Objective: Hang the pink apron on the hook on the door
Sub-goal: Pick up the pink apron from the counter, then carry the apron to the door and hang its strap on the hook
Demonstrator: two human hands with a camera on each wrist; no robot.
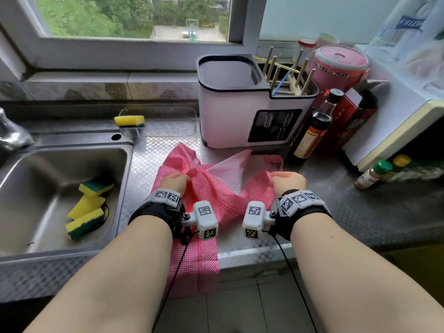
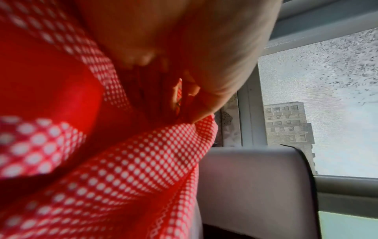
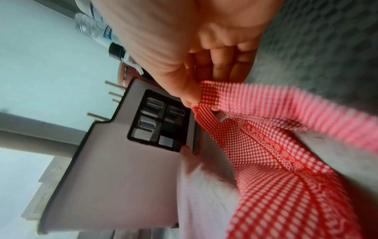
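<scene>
The pink checked apron (image 1: 216, 188) lies crumpled on the steel counter (image 1: 348, 212), its lower part hanging over the front edge. My left hand (image 1: 174, 180) pinches a fold of the apron (image 2: 143, 161) near its left upper corner. My right hand (image 1: 287, 180) pinches the apron (image 3: 266, 153) at its right upper corner, where the neck strap (image 1: 274, 161) joins; the strap (image 3: 296, 103) trails off to the right in the right wrist view. Its pale lining (image 1: 230, 169) shows between my hands. No door or hook is in view.
A steel sink (image 1: 28, 169) with several yellow-green sponges (image 1: 86, 207) lies to the left. A white knife-and-utensil holder (image 1: 240, 111) stands just behind the apron. Dark sauce bottles (image 1: 312, 131), a red box (image 1: 346, 121) and a pink pot (image 1: 338, 66) crowd the right. A window (image 1: 134, 18) is behind.
</scene>
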